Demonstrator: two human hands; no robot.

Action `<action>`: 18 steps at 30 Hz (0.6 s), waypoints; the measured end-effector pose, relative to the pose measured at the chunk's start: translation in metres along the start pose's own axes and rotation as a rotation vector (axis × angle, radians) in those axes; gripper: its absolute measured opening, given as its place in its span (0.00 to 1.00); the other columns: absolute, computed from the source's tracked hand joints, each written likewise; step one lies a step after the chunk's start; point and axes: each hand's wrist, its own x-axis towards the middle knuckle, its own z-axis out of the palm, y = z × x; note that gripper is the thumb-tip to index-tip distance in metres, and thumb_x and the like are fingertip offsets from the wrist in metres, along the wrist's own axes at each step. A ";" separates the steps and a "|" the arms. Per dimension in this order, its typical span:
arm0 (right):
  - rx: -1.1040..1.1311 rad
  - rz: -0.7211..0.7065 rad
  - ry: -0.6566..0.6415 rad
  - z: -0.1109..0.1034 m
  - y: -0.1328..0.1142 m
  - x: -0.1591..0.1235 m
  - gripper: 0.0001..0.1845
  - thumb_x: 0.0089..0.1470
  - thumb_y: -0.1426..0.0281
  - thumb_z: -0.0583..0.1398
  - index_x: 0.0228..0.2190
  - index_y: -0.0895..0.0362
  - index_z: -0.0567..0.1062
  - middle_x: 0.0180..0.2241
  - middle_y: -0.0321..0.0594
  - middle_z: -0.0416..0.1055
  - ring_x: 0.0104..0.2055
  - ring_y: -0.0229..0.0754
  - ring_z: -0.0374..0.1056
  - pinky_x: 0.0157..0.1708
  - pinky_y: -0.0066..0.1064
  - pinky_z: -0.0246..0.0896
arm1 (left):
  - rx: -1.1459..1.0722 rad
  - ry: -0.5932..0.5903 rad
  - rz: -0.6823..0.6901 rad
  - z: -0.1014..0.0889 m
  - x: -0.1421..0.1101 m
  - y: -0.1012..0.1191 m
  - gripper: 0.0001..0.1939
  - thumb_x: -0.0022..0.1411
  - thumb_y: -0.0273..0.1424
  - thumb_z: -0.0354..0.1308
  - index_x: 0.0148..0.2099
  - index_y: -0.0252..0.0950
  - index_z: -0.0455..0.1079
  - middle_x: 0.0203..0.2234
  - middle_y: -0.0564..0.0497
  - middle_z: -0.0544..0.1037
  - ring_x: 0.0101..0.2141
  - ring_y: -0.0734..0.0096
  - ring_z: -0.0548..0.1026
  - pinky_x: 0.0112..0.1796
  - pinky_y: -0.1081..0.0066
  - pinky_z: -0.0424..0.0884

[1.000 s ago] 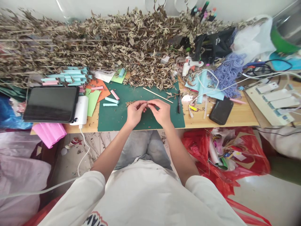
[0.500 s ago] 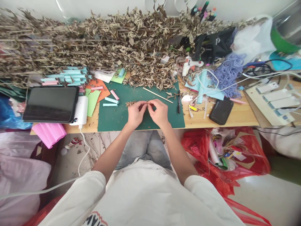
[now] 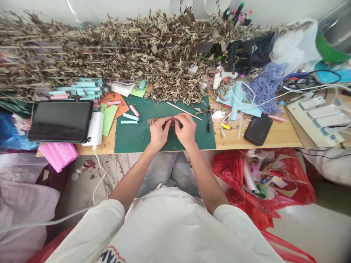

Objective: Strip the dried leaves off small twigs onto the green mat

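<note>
Over the green cutting mat (image 3: 131,137) my left hand (image 3: 158,132) and my right hand (image 3: 187,129) meet, fingertips pinched together on a small dried leafy sprig (image 3: 153,120) that sticks out to the left of my left hand. Both hands are closed around it. A thin wooden stick (image 3: 184,110) lies on the mat just beyond my right hand. A big heap of dried leafy stems (image 3: 109,47) fills the back of the table.
A dark tablet (image 3: 59,121) and white power bank (image 3: 94,128) sit at the left, with rolled paper tubes (image 3: 79,88) behind. A black pen (image 3: 209,118), glue gun (image 3: 222,76), purple cord (image 3: 265,86) and black case (image 3: 257,129) lie at the right. A red bag (image 3: 263,175) hangs below.
My right hand has moved left, closer against my left hand, and the fingers of both have bunched tighter on the sprig.
</note>
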 end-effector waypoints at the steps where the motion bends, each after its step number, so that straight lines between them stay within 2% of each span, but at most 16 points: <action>1: 0.013 -0.013 -0.002 -0.001 -0.001 0.000 0.12 0.60 0.74 0.54 0.39 0.53 0.76 0.40 0.43 0.74 0.45 0.44 0.70 0.47 0.38 0.69 | -0.020 -0.009 -0.008 0.000 0.000 0.000 0.09 0.65 0.29 0.57 0.44 0.36 0.77 0.36 0.48 0.82 0.34 0.71 0.79 0.38 0.71 0.75; 6: 0.089 -0.065 -0.043 -0.006 -0.006 0.000 0.14 0.60 0.74 0.55 0.45 0.52 0.76 0.43 0.42 0.75 0.47 0.44 0.69 0.50 0.40 0.68 | -0.150 -0.042 -0.089 0.001 -0.001 -0.001 0.09 0.65 0.28 0.57 0.46 0.37 0.75 0.35 0.50 0.82 0.32 0.73 0.79 0.38 0.72 0.77; 11: 0.149 -0.010 -0.075 -0.006 -0.004 0.000 0.10 0.63 0.70 0.55 0.39 0.51 0.78 0.39 0.41 0.78 0.43 0.44 0.72 0.47 0.41 0.70 | -0.170 -0.044 -0.152 0.000 0.000 0.001 0.07 0.64 0.30 0.57 0.42 0.37 0.76 0.30 0.52 0.80 0.28 0.74 0.78 0.35 0.72 0.76; 18: 0.154 0.016 -0.068 -0.006 -0.002 0.001 0.09 0.62 0.69 0.57 0.34 0.52 0.78 0.36 0.40 0.79 0.40 0.42 0.73 0.44 0.37 0.71 | -0.205 -0.044 -0.213 0.001 0.000 0.001 0.08 0.64 0.31 0.58 0.41 0.36 0.77 0.30 0.51 0.81 0.28 0.73 0.78 0.34 0.71 0.76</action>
